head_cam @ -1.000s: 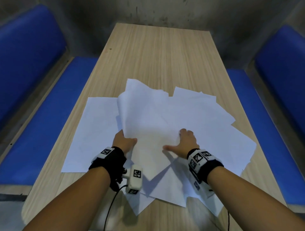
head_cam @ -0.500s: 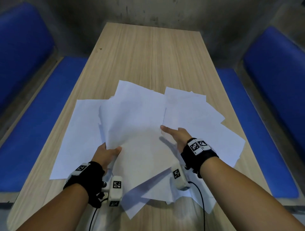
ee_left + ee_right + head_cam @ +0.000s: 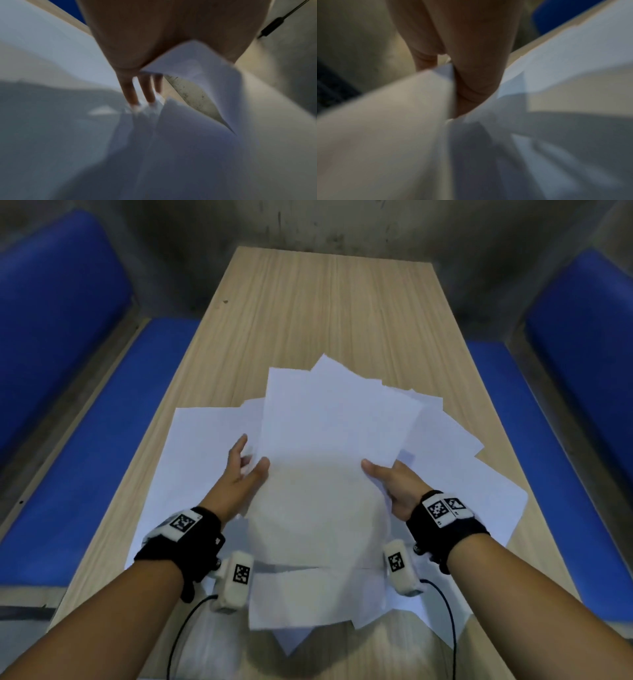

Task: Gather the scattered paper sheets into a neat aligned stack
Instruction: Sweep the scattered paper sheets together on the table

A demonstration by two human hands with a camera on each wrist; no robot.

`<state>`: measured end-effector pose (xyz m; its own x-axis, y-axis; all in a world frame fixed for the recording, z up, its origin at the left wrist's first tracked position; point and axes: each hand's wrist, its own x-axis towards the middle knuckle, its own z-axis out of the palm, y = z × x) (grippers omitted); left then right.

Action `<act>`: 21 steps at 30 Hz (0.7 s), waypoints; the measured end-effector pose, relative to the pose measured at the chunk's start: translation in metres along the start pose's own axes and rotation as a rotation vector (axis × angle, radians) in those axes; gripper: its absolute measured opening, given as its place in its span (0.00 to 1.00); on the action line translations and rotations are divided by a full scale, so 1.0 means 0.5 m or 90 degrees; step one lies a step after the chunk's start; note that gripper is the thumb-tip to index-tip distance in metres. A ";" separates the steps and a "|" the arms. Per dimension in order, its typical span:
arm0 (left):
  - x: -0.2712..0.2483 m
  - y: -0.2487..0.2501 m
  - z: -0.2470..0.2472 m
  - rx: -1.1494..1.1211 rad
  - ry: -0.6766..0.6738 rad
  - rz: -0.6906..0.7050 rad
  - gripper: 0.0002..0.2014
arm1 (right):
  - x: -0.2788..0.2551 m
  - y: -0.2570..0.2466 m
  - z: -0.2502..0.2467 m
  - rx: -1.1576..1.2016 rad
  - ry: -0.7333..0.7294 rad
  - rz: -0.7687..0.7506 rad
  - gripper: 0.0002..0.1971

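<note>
Several white paper sheets lie fanned and overlapping on the wooden table [image 3: 325, 313]. A bunch of sheets [image 3: 325, 446] is raised in the middle, its long side pointing away from me. My left hand [image 3: 251, 460] pinches the bunch's left edge, thumb on top and fingers [image 3: 130, 92] straight underneath. My right hand [image 3: 380, 474] pinches the right edge with its thumb [image 3: 476, 81] on top and the fingers hidden below. One loose sheet [image 3: 191, 460] lies flat to the left. More loose sheets [image 3: 479, 498] spread out to the right.
Blue cushioned benches run along the left [image 3: 85, 440] and right [image 3: 555, 440] of the table. A grey wall stands behind the far end. Bare wood shows on the table's far half. Black cables [image 3: 448, 618] trail from the wrist cameras near the front edge.
Both hands have moved to opposite edges of the central sheets and drawn them into a narrower raised bunch. The left hand shifted forward and right. The loose outer sheets stayed flat.
</note>
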<state>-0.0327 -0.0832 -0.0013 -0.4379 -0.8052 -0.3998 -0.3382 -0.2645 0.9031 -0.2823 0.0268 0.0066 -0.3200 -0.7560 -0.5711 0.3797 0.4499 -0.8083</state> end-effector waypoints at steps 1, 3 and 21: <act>0.008 -0.002 0.003 -0.041 -0.025 -0.032 0.56 | 0.006 0.009 -0.001 -0.021 0.008 0.003 0.40; 0.010 -0.001 0.019 -0.028 -0.060 -0.099 0.53 | 0.022 0.032 -0.007 -0.066 0.018 0.004 0.54; -0.028 -0.087 -0.138 0.396 0.316 -0.296 0.61 | 0.022 0.092 -0.099 -0.298 0.213 0.076 0.32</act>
<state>0.0456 -0.0973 -0.0244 0.2130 -0.8631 -0.4580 -0.8404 -0.4009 0.3647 -0.3114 0.0627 -0.0443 -0.5840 -0.5305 -0.6144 0.0309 0.7418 -0.6699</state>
